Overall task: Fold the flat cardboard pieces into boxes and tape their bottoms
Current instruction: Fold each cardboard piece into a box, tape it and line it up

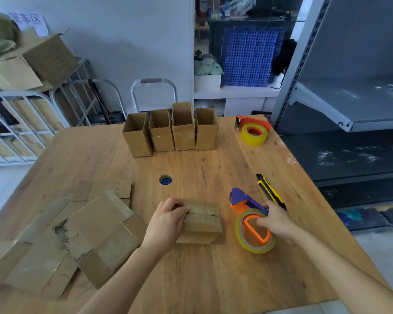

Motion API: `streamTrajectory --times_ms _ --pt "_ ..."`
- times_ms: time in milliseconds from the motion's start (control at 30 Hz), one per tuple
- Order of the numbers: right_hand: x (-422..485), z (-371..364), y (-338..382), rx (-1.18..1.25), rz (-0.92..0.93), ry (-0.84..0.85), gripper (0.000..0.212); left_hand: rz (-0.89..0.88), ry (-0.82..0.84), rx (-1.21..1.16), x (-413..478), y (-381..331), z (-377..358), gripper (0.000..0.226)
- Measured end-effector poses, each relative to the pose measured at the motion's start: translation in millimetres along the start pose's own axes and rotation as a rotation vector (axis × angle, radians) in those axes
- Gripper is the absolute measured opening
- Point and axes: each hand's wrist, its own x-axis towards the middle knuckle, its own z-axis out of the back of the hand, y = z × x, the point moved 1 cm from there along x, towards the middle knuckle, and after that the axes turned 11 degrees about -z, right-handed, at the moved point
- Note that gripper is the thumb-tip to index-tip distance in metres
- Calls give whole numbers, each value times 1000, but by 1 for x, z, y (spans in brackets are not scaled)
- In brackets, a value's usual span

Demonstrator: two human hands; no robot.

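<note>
A small folded cardboard box (204, 220) stands on the wooden table (191, 279) with its closed bottom flaps facing up. My left hand (166, 220) grips its left side, fingers curled over the flaps. To its right lies a purple and orange tape dispenser (250, 223) with a roll of clear yellowish tape. My right hand (275, 219) holds the dispenser at its handle. A loose pile of flat cardboard pieces (66, 236) lies at the left. Several upright folded boxes (171, 130) stand in a row at the table's far edge.
A yellow and black utility knife (270, 191) lies just beyond the right hand. A second, red tape dispenser (253, 130) sits at the far right corner. A round cable hole (165, 179) is in the table's middle. Grey shelving stands to the right.
</note>
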Motion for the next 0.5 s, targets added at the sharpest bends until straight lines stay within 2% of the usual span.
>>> streamTrajectory --times_ms 133,267,433,500 --pt "-19 20 23 202 34 128 43 -6 -24 -1 -2 1 -3 19" --pt "-33 29 47 220 130 217 48 -25 -40 20 -2 0 -3 37" --pt "-38 20 74 109 407 85 48 -9 1 -2 2 -1 3 39" --pt "-38 14 81 28 510 34 48 -3 17 -13 3 1 4 29"
